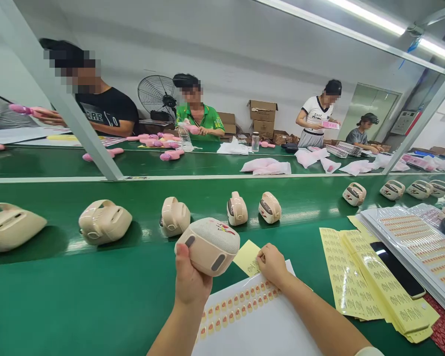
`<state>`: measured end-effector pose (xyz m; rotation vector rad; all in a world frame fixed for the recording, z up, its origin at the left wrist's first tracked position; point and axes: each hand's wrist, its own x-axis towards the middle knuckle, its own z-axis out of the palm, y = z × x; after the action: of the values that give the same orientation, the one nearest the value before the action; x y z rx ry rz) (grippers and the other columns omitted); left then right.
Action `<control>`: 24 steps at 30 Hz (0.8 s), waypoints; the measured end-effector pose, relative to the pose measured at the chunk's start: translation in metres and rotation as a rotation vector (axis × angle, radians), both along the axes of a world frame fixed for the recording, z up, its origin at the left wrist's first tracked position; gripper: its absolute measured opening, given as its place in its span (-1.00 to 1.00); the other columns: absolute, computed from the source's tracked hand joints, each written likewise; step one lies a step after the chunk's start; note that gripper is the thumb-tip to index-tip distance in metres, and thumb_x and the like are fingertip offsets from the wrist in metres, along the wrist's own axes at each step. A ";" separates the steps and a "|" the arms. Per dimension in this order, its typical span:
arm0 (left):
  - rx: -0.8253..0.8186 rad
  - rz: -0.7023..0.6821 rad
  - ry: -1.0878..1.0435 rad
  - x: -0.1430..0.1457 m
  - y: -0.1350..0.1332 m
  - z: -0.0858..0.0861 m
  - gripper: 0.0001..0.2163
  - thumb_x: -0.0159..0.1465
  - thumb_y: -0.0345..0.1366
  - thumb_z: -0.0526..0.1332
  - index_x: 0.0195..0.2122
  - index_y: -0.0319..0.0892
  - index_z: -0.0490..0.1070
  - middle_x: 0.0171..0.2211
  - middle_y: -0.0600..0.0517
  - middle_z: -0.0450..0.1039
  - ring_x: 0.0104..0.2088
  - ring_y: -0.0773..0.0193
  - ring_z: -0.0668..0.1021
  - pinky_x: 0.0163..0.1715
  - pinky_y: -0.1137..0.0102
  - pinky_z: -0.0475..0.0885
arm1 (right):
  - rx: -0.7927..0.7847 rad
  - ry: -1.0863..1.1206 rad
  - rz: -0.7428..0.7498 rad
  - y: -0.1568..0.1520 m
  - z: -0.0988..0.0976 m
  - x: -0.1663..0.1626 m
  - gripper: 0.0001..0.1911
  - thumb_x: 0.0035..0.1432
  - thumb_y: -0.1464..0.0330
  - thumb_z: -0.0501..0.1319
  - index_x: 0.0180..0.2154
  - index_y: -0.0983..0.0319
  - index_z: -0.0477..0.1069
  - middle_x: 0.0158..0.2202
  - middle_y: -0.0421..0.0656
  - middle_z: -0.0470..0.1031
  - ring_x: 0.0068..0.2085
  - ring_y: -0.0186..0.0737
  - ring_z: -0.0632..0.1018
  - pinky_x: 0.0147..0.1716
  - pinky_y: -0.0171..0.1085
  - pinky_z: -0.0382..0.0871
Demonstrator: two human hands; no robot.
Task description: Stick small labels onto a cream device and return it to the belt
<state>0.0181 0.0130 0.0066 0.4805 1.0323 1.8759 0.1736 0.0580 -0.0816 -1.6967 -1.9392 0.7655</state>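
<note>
My left hand grips a small cream portable speaker from below. The speaker is tilted so its two dark rubber feet face me, and its grey mesh front with a red and black print points up. Curled fingers of my right hand rest at a yellow label sheet; their tips are hidden, so whatever they pinch does not show. Beneath both forearms lies a white sheet with rows of small orange-and-gold oval stickers.
Several cream speakers stand in a line along the green belt. At right lie yellow label sheets, a black phone and a stack of sticker sheets. Past a white frame, co-workers handle pink items.
</note>
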 end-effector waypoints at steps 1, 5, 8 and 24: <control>-0.014 -0.004 -0.008 0.000 0.000 0.000 -0.46 -0.12 0.22 0.20 -0.25 -0.08 0.46 -0.36 0.04 0.54 -0.17 0.03 0.53 -0.31 0.29 0.49 | -0.010 0.039 -0.011 0.001 -0.001 0.001 -0.87 0.02 0.52 0.13 -0.50 0.25 0.38 -0.29 -0.10 0.43 -0.20 -0.17 0.42 -0.22 -0.23 0.25; -0.071 -0.048 -0.009 -0.005 0.002 -0.002 -0.54 -0.09 0.07 0.25 -0.21 -0.08 0.43 -0.36 0.08 0.49 -0.24 0.10 0.52 -0.36 0.34 0.48 | -0.091 0.253 -0.062 0.007 -0.004 0.006 -0.89 -0.07 0.50 0.16 -0.59 0.25 0.30 -0.46 -0.19 0.39 -0.39 -0.27 0.41 -0.32 -0.26 0.26; -0.101 -0.096 0.045 -0.009 0.003 -0.007 -0.52 -0.06 0.03 0.26 -0.12 -0.06 0.38 -0.25 0.09 0.44 -0.22 0.17 0.49 -0.37 0.40 0.45 | -0.148 0.450 -0.070 0.012 0.005 0.012 -0.85 -0.06 0.39 0.16 -0.61 0.25 0.27 -0.56 -0.22 0.34 -0.50 -0.33 0.37 -0.43 -0.29 0.26; -0.172 -0.238 0.052 0.011 0.002 -0.014 -0.35 -0.14 0.00 0.37 -0.01 -0.06 0.26 -0.17 0.01 0.44 -0.32 0.26 0.50 -0.45 0.46 0.39 | -0.038 0.707 0.077 -0.021 0.107 -0.018 -0.91 -0.17 0.37 0.30 -0.59 0.23 0.42 -0.22 -0.14 0.33 -0.22 -0.23 0.43 -0.18 -0.23 0.31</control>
<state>0.0292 0.0151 -0.0070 0.5287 1.1089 1.5574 0.1558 0.0368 0.0255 -1.1416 -1.4939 1.2323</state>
